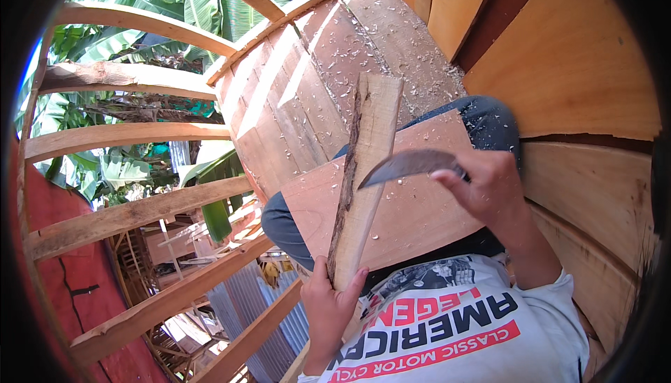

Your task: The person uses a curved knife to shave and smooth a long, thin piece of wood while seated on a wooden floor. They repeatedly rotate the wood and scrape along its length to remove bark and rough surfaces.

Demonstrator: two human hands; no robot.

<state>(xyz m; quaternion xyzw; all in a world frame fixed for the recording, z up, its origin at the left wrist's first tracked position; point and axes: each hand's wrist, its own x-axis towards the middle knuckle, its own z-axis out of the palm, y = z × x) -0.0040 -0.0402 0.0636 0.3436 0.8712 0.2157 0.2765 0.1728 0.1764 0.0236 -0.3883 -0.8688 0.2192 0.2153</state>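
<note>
My left hand point(333, 306) grips the near end of a rough wooden plank point(372, 131), which slants up and away from me with dark bark along its left edge. In my right hand point(484, 187) is a curved knife point(409, 165) with a dark blade; the fist hides most of its handle. The blade points left and lies across the middle of the plank, its tip near the bark side. I cannot tell whether it touches the wood. Under the plank, a flat wooden board point(426, 208) rests across my crossed legs.
Wood shavings point(363, 40) lie scattered over the plank floor point(279, 110). A railing of wooden bars point(140, 135) runs along the left, with banana leaves and corrugated metal sheets point(258, 313) beyond. Close on my right stands a wooden wall point(580, 194).
</note>
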